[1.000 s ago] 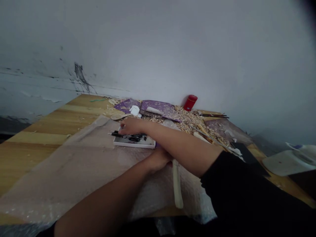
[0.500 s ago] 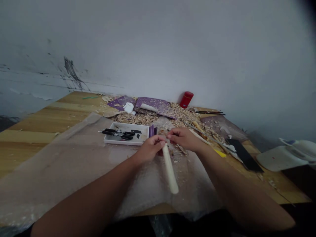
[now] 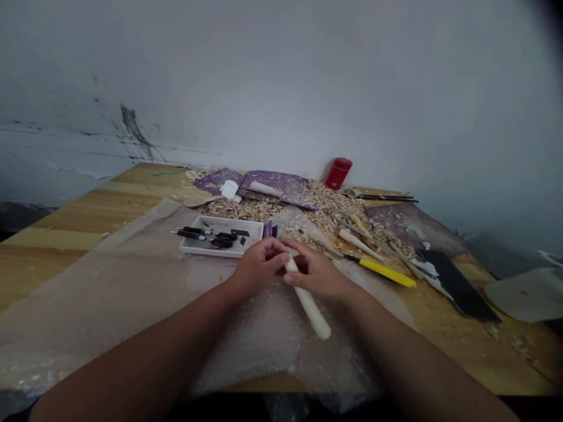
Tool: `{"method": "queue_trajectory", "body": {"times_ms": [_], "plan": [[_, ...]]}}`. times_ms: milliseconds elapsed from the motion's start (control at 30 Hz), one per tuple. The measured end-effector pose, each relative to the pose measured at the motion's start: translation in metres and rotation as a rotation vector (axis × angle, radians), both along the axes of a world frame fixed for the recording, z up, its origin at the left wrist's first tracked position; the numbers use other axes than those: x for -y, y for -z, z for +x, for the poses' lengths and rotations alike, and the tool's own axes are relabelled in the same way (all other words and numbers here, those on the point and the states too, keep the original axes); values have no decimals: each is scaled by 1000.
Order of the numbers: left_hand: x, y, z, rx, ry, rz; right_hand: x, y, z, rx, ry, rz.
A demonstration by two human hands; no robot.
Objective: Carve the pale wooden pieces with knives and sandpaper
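Observation:
A pale, smooth wooden stick (image 3: 311,309) slants from between my hands down toward the table's front edge, its rounded end nearest me. My left hand (image 3: 259,264) pinches its far end between thumb and fingers. Against the same end, from the right, my right hand (image 3: 313,269) rests with its fingers closed round the stick. The tip of the stick is hidden by my fingers. Beneath both hands lies a clear plastic sheet (image 3: 145,293).
A white tray (image 3: 197,251) with black-handled knives sits left of my hands. Wood shavings (image 3: 325,205) and purple sheets (image 3: 281,183) lie behind. To the right are a yellow-handled tool (image 3: 387,273), a black slab (image 3: 457,284) and a white container (image 3: 525,295). A red case (image 3: 338,173) leans by the wall.
My right hand has moved down and left onto the stick, beside my left hand. The stick's near end has swung slightly right. The view has shifted, uncovering the yellow-handled tool.

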State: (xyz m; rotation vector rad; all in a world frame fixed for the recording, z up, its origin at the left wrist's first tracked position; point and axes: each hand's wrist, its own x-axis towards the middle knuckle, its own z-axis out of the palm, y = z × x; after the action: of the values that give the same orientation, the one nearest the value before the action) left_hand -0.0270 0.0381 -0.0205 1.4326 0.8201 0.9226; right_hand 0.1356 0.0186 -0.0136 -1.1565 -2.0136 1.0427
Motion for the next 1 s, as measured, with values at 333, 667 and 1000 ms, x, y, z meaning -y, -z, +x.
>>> {"method": "queue_trajectory", "body": {"times_ms": [333,667,1000], "plan": [[-26,-50,-62,-127,-706,213,18,-3,-15,254,-195,-49],[-54,-52,-118,-1352,-125,351,22,0,-20,350,-284,65],[-68,-46,-143,-1402,-131,506,23,-3,-19,372,-298,39]]}}
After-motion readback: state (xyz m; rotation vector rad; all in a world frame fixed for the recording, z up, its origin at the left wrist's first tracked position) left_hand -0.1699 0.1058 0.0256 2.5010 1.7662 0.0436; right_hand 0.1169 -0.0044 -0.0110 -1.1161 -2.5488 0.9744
